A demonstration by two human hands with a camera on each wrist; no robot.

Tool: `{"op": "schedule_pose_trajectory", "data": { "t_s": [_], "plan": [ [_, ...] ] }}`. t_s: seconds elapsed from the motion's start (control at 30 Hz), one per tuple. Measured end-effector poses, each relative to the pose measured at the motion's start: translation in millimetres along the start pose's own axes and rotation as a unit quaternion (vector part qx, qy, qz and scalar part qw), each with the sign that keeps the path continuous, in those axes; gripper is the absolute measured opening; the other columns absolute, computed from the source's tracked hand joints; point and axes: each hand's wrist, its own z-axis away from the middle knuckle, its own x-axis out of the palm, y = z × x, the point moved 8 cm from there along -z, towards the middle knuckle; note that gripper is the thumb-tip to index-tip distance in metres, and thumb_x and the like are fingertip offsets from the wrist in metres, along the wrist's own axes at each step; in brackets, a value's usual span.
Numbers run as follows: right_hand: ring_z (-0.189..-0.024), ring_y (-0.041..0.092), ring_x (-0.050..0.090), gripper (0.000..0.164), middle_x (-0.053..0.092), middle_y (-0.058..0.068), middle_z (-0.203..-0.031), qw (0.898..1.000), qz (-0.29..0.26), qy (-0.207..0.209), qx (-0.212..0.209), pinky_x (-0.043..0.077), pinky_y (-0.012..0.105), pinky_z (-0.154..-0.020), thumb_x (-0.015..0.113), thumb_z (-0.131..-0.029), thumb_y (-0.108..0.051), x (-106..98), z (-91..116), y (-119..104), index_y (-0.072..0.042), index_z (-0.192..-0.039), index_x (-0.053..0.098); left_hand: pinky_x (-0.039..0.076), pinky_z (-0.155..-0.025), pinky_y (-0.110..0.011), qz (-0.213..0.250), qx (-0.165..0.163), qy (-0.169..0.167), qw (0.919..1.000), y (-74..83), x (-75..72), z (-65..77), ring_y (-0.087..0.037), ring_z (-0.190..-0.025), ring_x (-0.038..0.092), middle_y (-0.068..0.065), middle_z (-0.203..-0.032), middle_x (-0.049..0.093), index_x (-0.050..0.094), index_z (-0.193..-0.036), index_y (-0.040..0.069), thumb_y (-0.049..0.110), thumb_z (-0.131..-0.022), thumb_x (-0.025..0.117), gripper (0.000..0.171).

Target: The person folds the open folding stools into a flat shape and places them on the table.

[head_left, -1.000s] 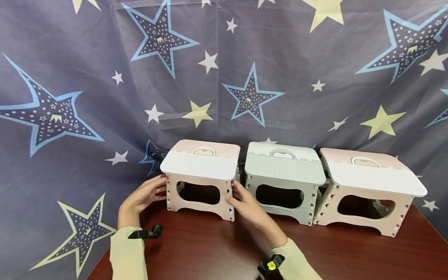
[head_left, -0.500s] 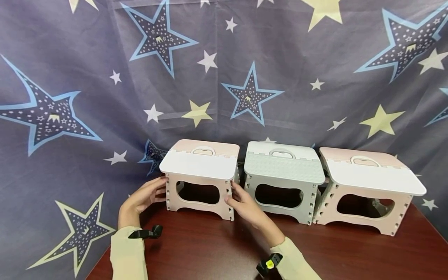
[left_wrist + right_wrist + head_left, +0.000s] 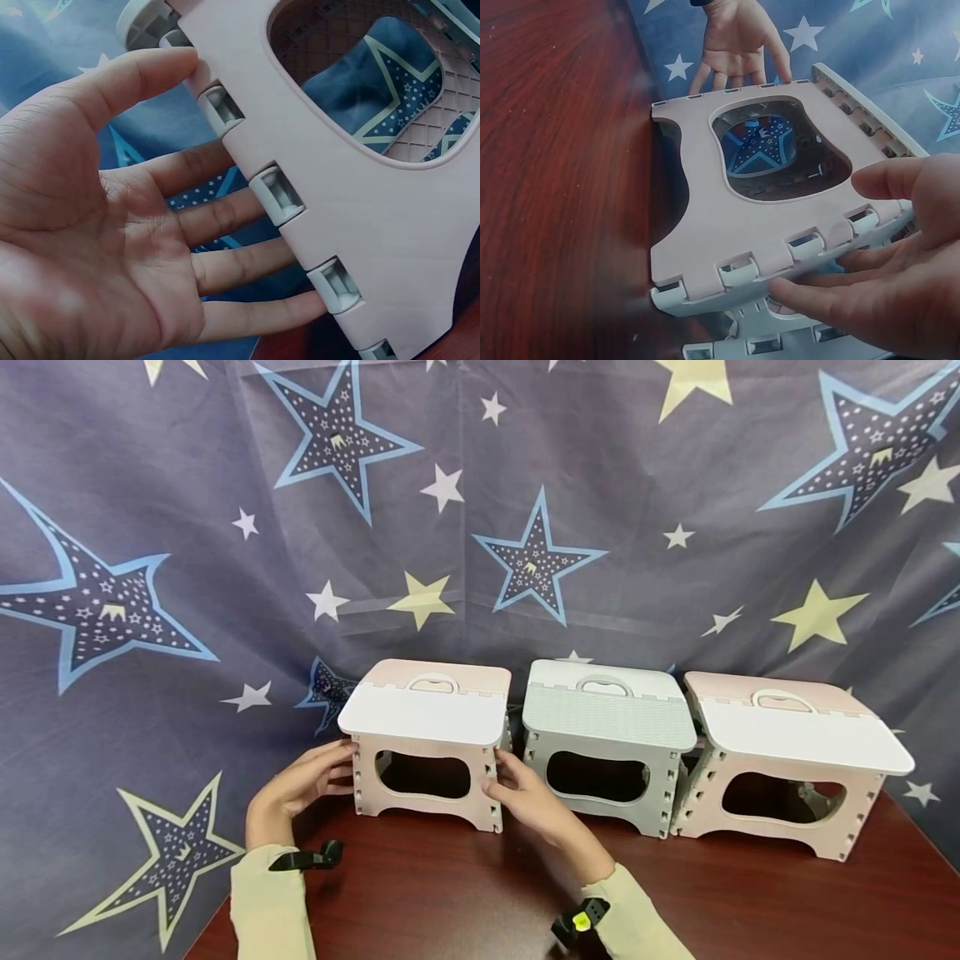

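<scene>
A pink folding stool (image 3: 423, 710) with a white front half stands at the left end of a row, with a pale carry handle on top. My left hand (image 3: 303, 785) touches its left side; in the left wrist view, straight fingers (image 3: 240, 266) reach to the hinged edge, and the thumb lies at the front corner. On the opposite side my right hand (image 3: 536, 802) holds the right edge, thumb on the front panel (image 3: 780, 202) and fingers along the side. Fingertips behind the edges are partly hidden.
A grey-green folding stool (image 3: 611, 727) stands to the right, a narrow gap away. Beyond it is another pink and white folding stool (image 3: 802, 735). All stand on a dark red-brown table (image 3: 442, 893), before a star-patterned cloth (image 3: 615, 468).
The left pink stool has shifted very slightly left with both hands still at its sides. The head view has moved a little. The other two stools stay put.
</scene>
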Motion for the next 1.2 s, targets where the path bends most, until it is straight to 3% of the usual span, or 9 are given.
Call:
{"op": "schedule_pose_trajectory", "data": {
  "t_s": [0.27, 0.47, 0.6, 0.73, 1.2],
  "plan": [
    [-0.136, 0.046, 0.05, 0.062, 0.052, 0.032, -0.144, 0.999, 0.013, 0.017, 0.032, 0.043, 0.057, -0.113, 0.058, -0.102, -0.018, -2.4, 2.9, -0.5, 0.01, -0.152, 0.034, 0.053, -0.102, -0.049, -0.002, 0.001, -0.015, 0.9999, 2.4, 0.0, 5.8, -0.011, -0.116, 0.065, 0.007, -0.13, 0.061, 0.018, -0.16, -0.003, 0.03, -0.111, 0.043, 0.064],
    [-0.137, 0.042, 0.051, 0.067, 0.049, 0.032, -0.147, 0.998, -0.004, 0.023, 0.062, 0.041, 0.057, -0.115, 0.056, -0.105, -0.026, -1.1, 2.2, 6.3, 0.01, -0.155, 0.029, 0.053, -0.103, -0.05, -0.004, -0.005, -0.012, 0.9999, 0.7, -0.1, 6.3, -0.013, -0.117, 0.063, 0.007, -0.128, 0.062, 0.026, -0.156, -0.003, 0.033, -0.111, 0.043, 0.06],
    [-0.139, 0.043, 0.049, 0.068, 0.047, 0.031, -0.15, 0.996, -0.024, 0.018, 0.085, 0.04, 0.058, -0.115, 0.053, -0.107, -0.033, -0.2, 1.4, 12.8, 0.007, -0.156, 0.029, 0.052, -0.104, -0.052, -0.018, -0.013, -0.013, 0.9997, -1.3, 1.9, 4.3, -0.018, -0.121, 0.061, -0.016, -0.144, 0.056, 0.03, -0.154, -0.004, 0.037, -0.111, 0.041, 0.061],
    [-0.142, 0.043, 0.044, 0.07, 0.042, 0.03, -0.155, 0.995, -0.031, 0.008, 0.093, 0.038, 0.06, -0.116, 0.051, -0.107, -0.038, 0.3, 1.0, 16.1, 0.007, -0.156, 0.029, 0.051, -0.106, -0.053, -0.032, -0.023, -0.02, 0.999, -3.5, 4.4, 2.0, -0.024, -0.128, 0.057, -0.034, -0.155, 0.038, 0.028, -0.154, -0.008, 0.041, -0.111, 0.037, 0.066],
    [-0.145, 0.042, 0.041, 0.073, 0.045, 0.029, -0.153, 0.993, -0.04, 0.007, 0.107, 0.039, 0.058, -0.116, 0.05, -0.106, -0.044, -0.2, 1.0, 20.3, 0.013, -0.151, 0.035, 0.05, -0.107, -0.054, -0.05, -0.044, -0.02, 0.9976, -7.6, 6.7, 2.1, -0.033, -0.137, 0.051, -0.034, -0.157, 0.034, 0.027, -0.154, -0.011, 0.048, -0.111, 0.032, 0.074]
  ]
}}
